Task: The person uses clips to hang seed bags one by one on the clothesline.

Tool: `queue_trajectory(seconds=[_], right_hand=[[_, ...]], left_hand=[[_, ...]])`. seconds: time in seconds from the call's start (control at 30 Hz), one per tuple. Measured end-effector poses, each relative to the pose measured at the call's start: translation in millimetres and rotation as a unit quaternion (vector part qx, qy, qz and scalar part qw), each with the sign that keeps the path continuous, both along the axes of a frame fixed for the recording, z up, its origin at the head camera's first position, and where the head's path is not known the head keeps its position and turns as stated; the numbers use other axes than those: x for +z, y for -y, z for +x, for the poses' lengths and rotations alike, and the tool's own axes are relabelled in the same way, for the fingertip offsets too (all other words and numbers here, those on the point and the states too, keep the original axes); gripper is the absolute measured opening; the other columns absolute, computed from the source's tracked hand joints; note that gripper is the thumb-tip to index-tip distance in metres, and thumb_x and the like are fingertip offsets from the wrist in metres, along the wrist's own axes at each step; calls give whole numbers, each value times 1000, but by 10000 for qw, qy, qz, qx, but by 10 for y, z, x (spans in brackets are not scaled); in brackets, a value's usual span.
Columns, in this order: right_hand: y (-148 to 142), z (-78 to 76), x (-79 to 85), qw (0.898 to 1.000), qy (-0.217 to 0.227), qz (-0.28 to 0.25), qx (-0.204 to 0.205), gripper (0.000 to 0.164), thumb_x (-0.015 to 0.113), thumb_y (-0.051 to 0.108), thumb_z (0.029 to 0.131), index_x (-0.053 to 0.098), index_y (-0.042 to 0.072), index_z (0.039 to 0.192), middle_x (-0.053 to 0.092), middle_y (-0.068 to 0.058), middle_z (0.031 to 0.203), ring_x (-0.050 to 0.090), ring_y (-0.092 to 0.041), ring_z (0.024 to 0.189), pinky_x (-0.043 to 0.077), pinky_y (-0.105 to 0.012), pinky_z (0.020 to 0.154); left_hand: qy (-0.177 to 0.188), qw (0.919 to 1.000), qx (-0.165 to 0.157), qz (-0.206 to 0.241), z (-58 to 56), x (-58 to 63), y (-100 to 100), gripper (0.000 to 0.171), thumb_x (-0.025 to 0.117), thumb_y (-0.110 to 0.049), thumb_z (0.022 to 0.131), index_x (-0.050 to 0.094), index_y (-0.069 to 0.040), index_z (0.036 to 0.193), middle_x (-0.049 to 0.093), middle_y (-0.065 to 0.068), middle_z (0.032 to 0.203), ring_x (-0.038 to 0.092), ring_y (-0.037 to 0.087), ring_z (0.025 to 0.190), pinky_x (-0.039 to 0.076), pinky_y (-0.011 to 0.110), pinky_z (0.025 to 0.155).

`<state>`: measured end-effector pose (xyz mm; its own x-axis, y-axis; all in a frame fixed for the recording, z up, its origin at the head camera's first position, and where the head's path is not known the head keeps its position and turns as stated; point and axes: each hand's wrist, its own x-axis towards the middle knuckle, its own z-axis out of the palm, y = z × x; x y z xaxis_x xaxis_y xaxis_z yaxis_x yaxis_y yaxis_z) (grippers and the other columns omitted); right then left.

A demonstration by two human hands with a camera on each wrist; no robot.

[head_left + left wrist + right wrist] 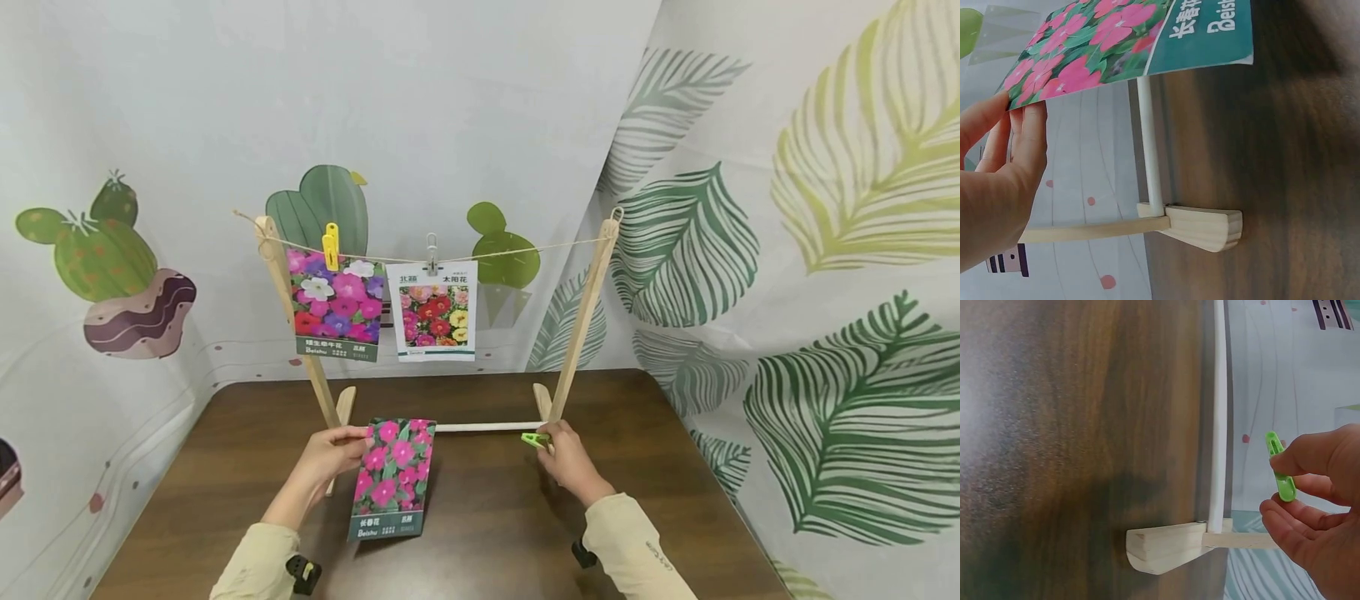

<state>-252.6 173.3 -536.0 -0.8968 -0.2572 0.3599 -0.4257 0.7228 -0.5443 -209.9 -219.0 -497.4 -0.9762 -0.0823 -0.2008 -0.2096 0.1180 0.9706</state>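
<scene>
My left hand pinches the upper left edge of a seed packet printed with pink flowers, holding it above the table. In the left wrist view the thumb and fingers grip the packet at its corner. My right hand holds a small green clothespin between thumb and fingers, clear of the cord. The right wrist view shows the clothespin in that pinch. Two more seed packets hang from the cord: one of mixed petunia-like flowers under a yellow clothespin, one white-bordered under a grey clothespin.
A wooden stand with a left post and a right post carries the cord. Its white crossbar runs low between the feet. The brown table lies beneath, with a leaf-and-cactus printed cloth behind.
</scene>
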Motion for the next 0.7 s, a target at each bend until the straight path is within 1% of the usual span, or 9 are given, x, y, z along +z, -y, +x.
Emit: queue_trajectory(seconds=[0.07,0.17,0.3,0.4,0.5,0.7], right_hand=[[2,2,32,10000,16,-66,3,25,71,-7,75,64,-5,99,58,-19,94,62,-35,83,52,-43,70],[10,2,65,9999,117,-123,-10,25,70,-7,77,64,-4,101,57,-20,96,61,-36,86,52,-44,72],[26,-2,88,9998,202,-78,-21,26,70,-7,79,65,-4,104,57,-19,94,60,-33,83,51,-40,68],[38,-6,113,9999,140,-52,-43,26,70,-6,79,64,-6,104,57,-18,92,58,-28,79,50,-37,66],[48,-11,144,9999,68,-75,-53,26,70,-6,78,63,-8,103,58,-18,90,57,-25,78,49,-37,66],[48,-17,174,9999,51,-158,-10,27,70,-7,79,62,-10,104,58,-18,91,60,-32,83,51,-40,68]], left_hand=[[-22,10000,-9,17,-19,19,-7,30,68,-10,89,63,7,113,67,6,95,63,14,86,55,33,78],[-54,9999,-5,92,-39,40,-20,30,68,-9,89,63,8,113,66,5,93,63,12,85,55,30,76],[-113,9996,-9,260,-52,71,-42,30,68,-7,89,62,10,113,67,3,91,63,10,84,55,28,74],[-164,9993,-33,346,-62,97,-58,30,67,-7,90,62,11,113,67,3,90,63,10,84,55,28,75],[-171,9991,-18,375,-74,127,-74,29,67,-7,89,62,10,113,67,3,90,63,10,84,55,28,75],[-176,9994,-83,292,-96,178,-110,30,67,-9,90,62,9,113,67,4,93,63,12,87,55,32,79]])
